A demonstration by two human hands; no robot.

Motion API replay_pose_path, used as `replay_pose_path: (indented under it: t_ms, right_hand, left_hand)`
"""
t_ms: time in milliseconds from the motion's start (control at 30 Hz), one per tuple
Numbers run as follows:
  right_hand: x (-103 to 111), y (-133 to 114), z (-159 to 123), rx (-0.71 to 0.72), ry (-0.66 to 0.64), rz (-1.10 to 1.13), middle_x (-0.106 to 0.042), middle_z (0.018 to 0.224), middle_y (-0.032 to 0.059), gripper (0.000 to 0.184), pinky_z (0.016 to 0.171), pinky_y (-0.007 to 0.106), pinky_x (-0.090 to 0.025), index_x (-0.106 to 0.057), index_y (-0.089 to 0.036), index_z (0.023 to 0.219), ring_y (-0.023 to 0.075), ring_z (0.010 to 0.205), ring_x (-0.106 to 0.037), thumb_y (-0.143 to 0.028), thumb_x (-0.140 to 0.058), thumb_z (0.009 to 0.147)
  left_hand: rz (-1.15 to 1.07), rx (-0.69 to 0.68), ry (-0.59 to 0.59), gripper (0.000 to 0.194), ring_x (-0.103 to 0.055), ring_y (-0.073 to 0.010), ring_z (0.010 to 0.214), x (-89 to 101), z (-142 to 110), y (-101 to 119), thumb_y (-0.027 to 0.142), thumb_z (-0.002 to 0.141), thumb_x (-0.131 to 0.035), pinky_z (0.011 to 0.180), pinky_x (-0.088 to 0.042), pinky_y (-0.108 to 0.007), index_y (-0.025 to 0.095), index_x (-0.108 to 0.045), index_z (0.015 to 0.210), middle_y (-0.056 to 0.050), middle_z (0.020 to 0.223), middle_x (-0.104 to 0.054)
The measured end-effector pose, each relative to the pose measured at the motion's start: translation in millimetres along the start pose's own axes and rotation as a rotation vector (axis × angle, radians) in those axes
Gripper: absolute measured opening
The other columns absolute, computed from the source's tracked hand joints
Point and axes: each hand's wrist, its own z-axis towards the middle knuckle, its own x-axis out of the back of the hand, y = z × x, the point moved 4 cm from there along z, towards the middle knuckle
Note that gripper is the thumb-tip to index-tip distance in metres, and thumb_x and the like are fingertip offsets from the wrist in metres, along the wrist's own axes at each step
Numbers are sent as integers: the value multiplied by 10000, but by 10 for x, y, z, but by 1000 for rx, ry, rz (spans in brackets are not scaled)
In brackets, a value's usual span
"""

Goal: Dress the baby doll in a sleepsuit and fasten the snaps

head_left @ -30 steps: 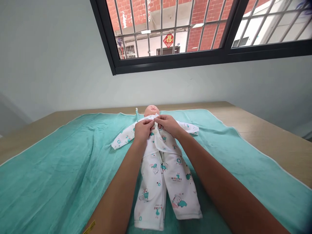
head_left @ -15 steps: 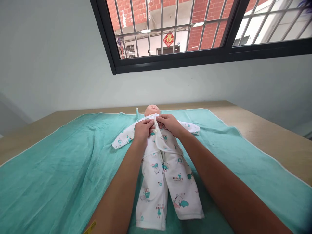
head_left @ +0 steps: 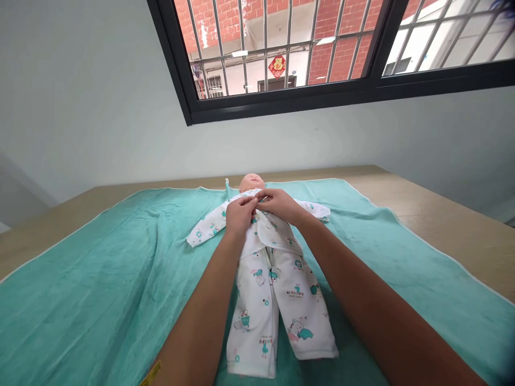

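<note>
A baby doll [head_left: 252, 181] lies on its back, dressed in a white printed jacket [head_left: 277, 236] and matching trousers [head_left: 257, 316]. My left hand [head_left: 240, 213] and my right hand [head_left: 278, 203] meet at the chest, fingertips touching over the jacket's front opening. Both pinch the upper front edges of the jacket. Any button between the fingers is hidden. Below my hands the jacket front hangs apart at the hem, and its sleeves spread out to either side.
A turquoise blanket [head_left: 100, 279] lies under the doll, with soft folds at the left. It covers much of a wooden table [head_left: 434, 222]. Behind stand a pale wall [head_left: 120, 134] and a dark-framed window [head_left: 281, 102] with metal bars.
My hands have drawn together at the jacket's front, the fingertips now touching. A button that showed below the fingers is now covered. The doll lies in the same place.
</note>
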Motion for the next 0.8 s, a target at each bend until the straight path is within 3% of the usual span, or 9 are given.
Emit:
replay_pose_path:
  t_ms: [167,300,800]
  right_hand:
    - [-52,-39,21,16,24,-83,-613,731,-10,205,631,263,-392,-703,-203,820,136,671,-512,-277,-626,645]
    - [-36,-37,15,29,19,-54,-612,780,-7,237,649,264,-390,-686,-206,863,132,688,-503,-318,-644,658]
    - [-62,27,8,-3,-5,-39,-465,601,-56,256,539,239,-315,-660,-218,883,111,564,-417,-337,-667,657]
  left_hand:
    - [26,-32,101,256,-476,-90,450,9,51,-23,162,640,-632,446,-346,-203,154,-680,891,27,525,-558]
    - [-34,9,71,298,-449,-78,417,1,29,-18,153,656,-602,429,-329,-197,151,-634,952,37,530,-544]
    - [-77,29,142,330,-410,-70,381,32,51,-47,108,529,-565,398,-293,-186,203,-489,837,82,502,-494]
